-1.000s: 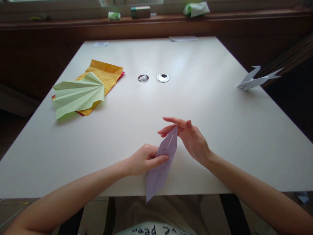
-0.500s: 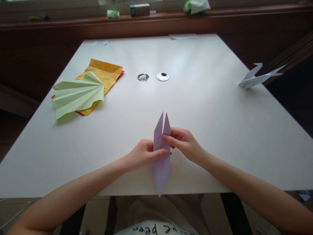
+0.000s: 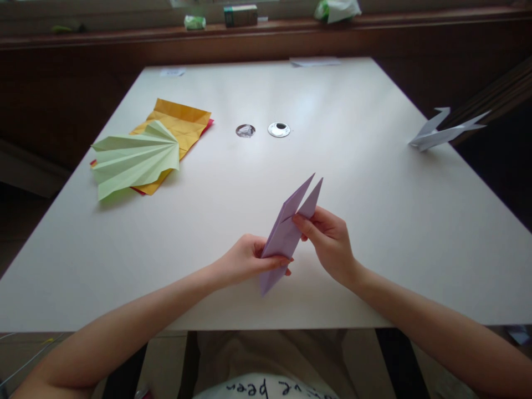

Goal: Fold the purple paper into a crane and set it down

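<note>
At six o'clock on the white desk [image 3: 374,233], both hands hold a folded lilac paper [image 3: 286,235] just above the surface. The left hand [image 3: 247,260] has its fingers closed on the paper's lower half, thumb on top; the right hand [image 3: 330,241] pinches the upper half, its fingers partly hidden behind the sheet. The paper tilts toward one o'clock and ends in two sharp points; its lower tip pokes out beneath the left thumb.

Toward ten o'clock lies a pale green pleated fan [image 3: 135,158] resting on an orange sheet [image 3: 180,124], with a red sheet beneath showing only as thin edges. Two round metal grommets [image 3: 279,129] sit at twelve o'clock. A white folded paper bird [image 3: 443,133] stands at two o'clock on the desk's edge. Small packages on the far ledge [image 3: 124,36] are too blurred to read. Writing on the person's shirt at the bottom edge is cut off and illegible.
</note>
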A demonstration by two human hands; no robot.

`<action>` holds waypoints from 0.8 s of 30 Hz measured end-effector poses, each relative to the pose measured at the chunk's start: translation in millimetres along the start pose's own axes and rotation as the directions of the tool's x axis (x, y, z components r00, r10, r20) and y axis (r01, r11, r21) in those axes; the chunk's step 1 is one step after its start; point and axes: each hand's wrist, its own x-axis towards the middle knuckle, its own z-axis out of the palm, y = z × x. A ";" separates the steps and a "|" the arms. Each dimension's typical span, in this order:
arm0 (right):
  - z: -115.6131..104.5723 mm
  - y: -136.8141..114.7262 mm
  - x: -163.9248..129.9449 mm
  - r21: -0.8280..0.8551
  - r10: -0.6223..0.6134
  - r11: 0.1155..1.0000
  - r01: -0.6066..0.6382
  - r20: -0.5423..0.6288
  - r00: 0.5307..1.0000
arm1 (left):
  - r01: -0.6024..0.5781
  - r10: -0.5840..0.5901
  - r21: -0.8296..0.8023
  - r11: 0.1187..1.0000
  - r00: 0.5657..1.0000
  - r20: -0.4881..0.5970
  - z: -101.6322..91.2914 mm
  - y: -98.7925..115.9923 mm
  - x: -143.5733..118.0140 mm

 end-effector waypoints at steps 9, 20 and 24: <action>-8.3 5.4 10.3 0.174 0.079 0.983 -0.052 -0.152 0.985 | -0.050 0.047 0.058 0.997 0.998 0.048 -0.4 -0.7 -0.1; -7.1 7.9 14.6 0.317 0.410 0.858 -0.405 0.055 0.911 | -0.231 0.202 0.202 0.952 0.967 0.155 -3.2 3.8 -4.0; -5.5 9.2 12.2 0.235 0.411 0.875 -0.424 0.103 0.906 | -0.205 0.198 0.021 0.978 0.962 0.189 -7.5 6.8 -3.8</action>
